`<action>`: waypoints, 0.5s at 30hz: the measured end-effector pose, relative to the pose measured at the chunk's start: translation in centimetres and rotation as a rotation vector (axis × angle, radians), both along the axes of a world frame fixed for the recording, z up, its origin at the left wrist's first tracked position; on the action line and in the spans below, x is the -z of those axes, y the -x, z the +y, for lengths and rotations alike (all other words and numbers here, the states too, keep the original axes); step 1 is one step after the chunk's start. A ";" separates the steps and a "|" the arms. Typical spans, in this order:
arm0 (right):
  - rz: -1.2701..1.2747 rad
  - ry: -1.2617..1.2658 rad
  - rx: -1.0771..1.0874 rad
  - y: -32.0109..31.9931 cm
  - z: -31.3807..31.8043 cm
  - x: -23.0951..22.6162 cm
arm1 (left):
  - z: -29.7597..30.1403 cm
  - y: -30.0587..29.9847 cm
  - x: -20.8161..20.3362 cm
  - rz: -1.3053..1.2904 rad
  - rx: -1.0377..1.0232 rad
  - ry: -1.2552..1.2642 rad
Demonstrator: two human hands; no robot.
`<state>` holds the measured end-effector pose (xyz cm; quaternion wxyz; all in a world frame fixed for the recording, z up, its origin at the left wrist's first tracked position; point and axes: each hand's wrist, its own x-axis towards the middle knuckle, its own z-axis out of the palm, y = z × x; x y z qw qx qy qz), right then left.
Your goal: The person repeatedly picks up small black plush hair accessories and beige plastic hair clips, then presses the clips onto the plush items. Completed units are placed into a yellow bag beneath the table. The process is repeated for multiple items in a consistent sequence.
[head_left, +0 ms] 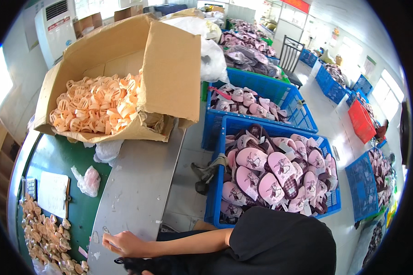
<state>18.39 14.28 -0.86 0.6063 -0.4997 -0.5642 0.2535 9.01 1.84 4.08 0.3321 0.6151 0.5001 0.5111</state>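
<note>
My right hand [124,244] reaches leftward from a black short sleeve, over the edge of the grey metal tabletop [132,192]. Its fingers are curled closed, and whatever they may hold does not show. Below it lies a dark, fuzzy black thing [153,264] whose kind I cannot make out. A sliver of my left hand [147,272] shows at the lower edge, its fingers mostly hidden. To the left, many small wrapped peach-coloured pieces [46,233] are heaped on the green tabletop [85,215].
A cardboard box [172,68] of peach plastic pieces [96,105] stands on the table. Nearby are a clipboard [53,195], a calculator [29,187] and a plastic bag [88,181]. At right, a blue crate [219,183] holds pink slippers [270,188]; more crates stand behind.
</note>
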 end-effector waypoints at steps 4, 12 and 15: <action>0.042 0.013 -0.114 1.3 0.3 1.3 | 0.4 8.1 -0.9 0.111 -0.486 -0.044; 0.015 0.118 -0.105 -2.9 -0.2 1.2 | -14.1 18.4 0.8 -0.030 -1.445 -0.014; 0.146 0.322 -0.200 -2.2 -2.4 -0.2 | -17.5 17.4 2.3 -0.071 -1.360 -0.075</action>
